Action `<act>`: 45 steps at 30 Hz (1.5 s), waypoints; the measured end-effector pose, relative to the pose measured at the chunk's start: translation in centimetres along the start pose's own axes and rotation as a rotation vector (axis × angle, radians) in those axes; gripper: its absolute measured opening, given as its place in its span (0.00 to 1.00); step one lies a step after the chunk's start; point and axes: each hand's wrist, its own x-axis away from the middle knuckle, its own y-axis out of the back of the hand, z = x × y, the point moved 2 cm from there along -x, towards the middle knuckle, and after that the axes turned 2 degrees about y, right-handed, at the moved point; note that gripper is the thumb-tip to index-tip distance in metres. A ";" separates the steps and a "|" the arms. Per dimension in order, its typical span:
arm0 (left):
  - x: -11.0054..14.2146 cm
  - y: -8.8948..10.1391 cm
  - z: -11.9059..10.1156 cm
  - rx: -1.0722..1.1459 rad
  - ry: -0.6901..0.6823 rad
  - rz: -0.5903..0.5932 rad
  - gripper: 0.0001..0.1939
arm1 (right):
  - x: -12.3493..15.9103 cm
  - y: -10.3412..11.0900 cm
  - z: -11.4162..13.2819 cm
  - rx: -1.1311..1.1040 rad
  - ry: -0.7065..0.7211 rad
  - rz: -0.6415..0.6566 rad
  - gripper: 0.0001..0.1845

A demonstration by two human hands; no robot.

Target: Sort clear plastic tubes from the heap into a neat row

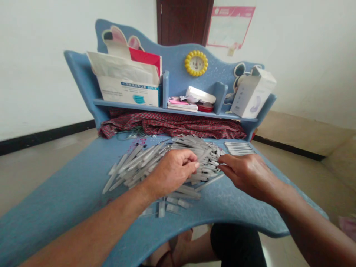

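Observation:
A heap of slim, translucent plastic tubes (147,157), which look like pen barrels, spreads over the blue desk, with short clear caps (172,208) at its near edge. My left hand (178,167) is over the middle of the heap, fingers curled and thumb pressed to the index finger; what they hold, if anything, is hidden. At the heap's right edge my right hand (239,168) is closed in a pinch. A small whitish tip shows by its fingertips, but I cannot tell whether it is held. Behind that hand lies a row of slim white pens (239,148).
The blue desk (69,178) has a curved front edge above my legs. Under the raised shelf lies a red checked cloth (172,124). On the shelf stand a mask box (128,87), a white carton (253,92) and some booklets (182,106); a yellow clock (196,63) is above.

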 end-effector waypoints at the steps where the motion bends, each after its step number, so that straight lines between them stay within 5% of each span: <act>1: -0.1 0.1 0.2 0.037 0.009 -0.025 0.06 | -0.1 -0.6 -0.3 -0.043 -0.046 0.061 0.13; 7: -0.3 -0.2 0.5 0.119 0.042 -0.034 0.06 | -0.6 -3.8 0.5 -0.175 -0.141 0.313 0.12; 12: -0.2 -0.3 0.4 0.129 0.058 -0.002 0.05 | -0.5 -4.4 1.6 -0.075 -0.182 0.302 0.16; 23: -0.6 0.5 0.7 0.105 0.058 -0.180 0.04 | -0.3 -3.8 1.0 -0.041 -0.207 0.247 0.13; 34: -0.6 2.6 0.7 0.244 -0.034 -0.527 0.09 | -2.3 -3.3 0.2 -0.156 -0.160 0.104 0.12; 45: -0.6 2.4 1.0 0.249 0.011 -0.481 0.06 | -5.6 -4.6 -1.7 -0.043 -0.184 0.173 0.13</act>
